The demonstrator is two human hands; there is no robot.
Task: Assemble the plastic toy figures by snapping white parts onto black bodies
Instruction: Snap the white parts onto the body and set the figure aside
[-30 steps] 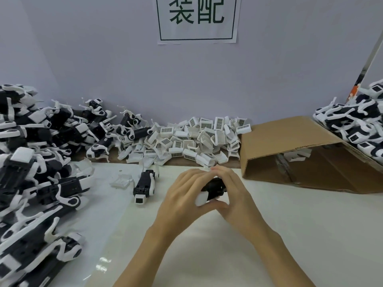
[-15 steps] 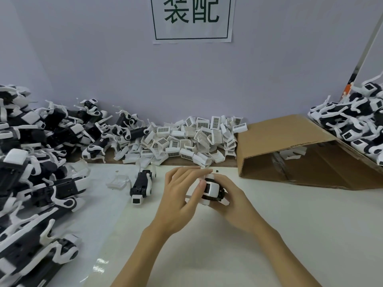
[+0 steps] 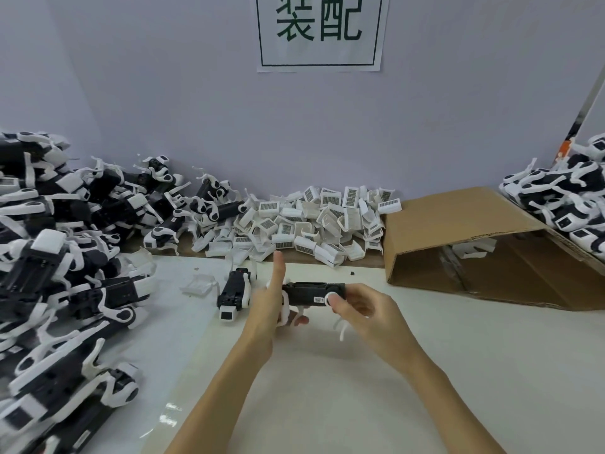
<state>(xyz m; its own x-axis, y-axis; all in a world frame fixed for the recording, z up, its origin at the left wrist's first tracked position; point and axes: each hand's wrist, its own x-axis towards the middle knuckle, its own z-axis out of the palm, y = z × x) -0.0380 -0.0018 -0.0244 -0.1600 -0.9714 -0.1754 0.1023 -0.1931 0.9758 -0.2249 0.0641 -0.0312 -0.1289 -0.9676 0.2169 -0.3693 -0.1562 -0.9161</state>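
Assembly station: pale tabletop (image 3: 458,371) against a lilac wall (image 3: 163,93).
A paper sign (image 3: 319,31) reads "装配". Over the tabletop's middle, both hands hold a black body (image 3: 311,293): the left hand (image 3: 265,309) grip clamped on its left end, forefinger raised; the right hand (image 3: 360,309) pinching its right end. Barcoded white parts (image 3: 314,224) are heaped by the wall.

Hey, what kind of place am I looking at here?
Probably a hand-assembly bench in a toy factory. A printed sign on the wall reads "assembly", loose white parts lie heaped beside piles of black-and-white figures, and both hands hold one black body.
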